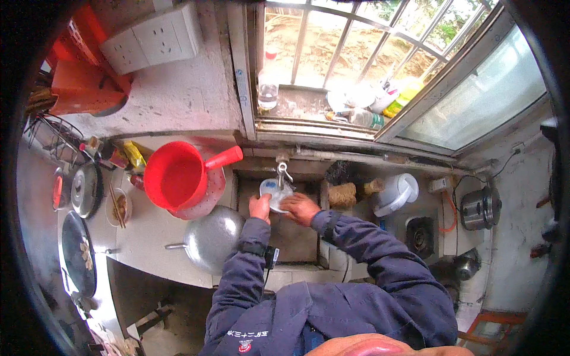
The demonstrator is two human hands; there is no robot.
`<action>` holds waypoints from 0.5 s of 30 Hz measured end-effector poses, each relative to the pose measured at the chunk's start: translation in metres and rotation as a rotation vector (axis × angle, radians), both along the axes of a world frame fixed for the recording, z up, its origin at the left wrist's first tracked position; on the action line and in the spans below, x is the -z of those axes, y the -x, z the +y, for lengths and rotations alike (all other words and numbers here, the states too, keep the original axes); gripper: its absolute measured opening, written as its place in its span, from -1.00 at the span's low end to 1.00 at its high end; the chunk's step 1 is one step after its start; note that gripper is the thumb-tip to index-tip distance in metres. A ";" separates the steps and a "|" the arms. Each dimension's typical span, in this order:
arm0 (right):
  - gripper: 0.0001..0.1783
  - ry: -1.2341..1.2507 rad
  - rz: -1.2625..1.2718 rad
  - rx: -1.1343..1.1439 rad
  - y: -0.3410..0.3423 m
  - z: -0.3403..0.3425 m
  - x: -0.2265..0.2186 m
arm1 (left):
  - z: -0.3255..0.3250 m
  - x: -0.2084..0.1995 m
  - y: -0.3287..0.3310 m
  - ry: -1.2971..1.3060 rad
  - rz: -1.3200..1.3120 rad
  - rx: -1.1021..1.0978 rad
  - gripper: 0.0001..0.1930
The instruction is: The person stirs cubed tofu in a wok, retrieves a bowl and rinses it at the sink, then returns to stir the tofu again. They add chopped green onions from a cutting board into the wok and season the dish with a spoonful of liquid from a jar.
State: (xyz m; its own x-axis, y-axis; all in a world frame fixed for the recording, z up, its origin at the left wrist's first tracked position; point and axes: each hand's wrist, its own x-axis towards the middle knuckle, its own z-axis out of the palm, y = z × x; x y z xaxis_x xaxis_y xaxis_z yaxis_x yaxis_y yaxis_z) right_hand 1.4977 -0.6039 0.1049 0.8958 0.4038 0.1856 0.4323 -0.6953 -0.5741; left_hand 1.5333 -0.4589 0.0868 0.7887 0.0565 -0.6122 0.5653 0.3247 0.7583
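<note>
A small white bowl [270,186] with a blue mark is held over the sink [295,244], just under the tap [283,172]. My left hand [259,207] grips its left edge, with the thumb up along the rim. On the opposite side, my right hand [300,209] has its fingers closed over the right edge of the bowl. The fingertips of the right hand are partly lost against the bright bowl, and I cannot tell whether a cloth is there. Glare blurs the inside of the bowl.
Left of the sink are a red dipper [175,175] on a colander [209,200], a metal wok or lid [215,238], and a bowl with chopsticks [120,207]. To the right stand a brown sponge-like block [342,195], a white jug [396,193] and a gas burner [420,235].
</note>
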 end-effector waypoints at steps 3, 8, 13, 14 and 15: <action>-0.68 0.073 0.162 0.004 -0.001 0.000 0.013 | -0.002 0.007 -0.001 -0.366 -0.078 0.086 -0.45; -0.69 -0.038 0.082 -0.027 0.004 -0.006 0.014 | -0.001 0.016 -0.004 -0.064 -0.067 -0.001 -0.48; -0.74 -0.230 0.597 0.144 0.002 -0.003 0.002 | -0.003 0.012 -0.002 -0.195 -0.007 0.084 -0.54; -0.71 -0.090 0.202 0.045 0.001 -0.005 0.000 | -0.003 0.009 -0.002 -0.104 -0.013 0.054 -0.54; -0.68 -0.027 -0.235 -0.099 0.000 -0.005 -0.001 | -0.003 0.006 -0.004 -0.012 -0.027 0.015 -0.54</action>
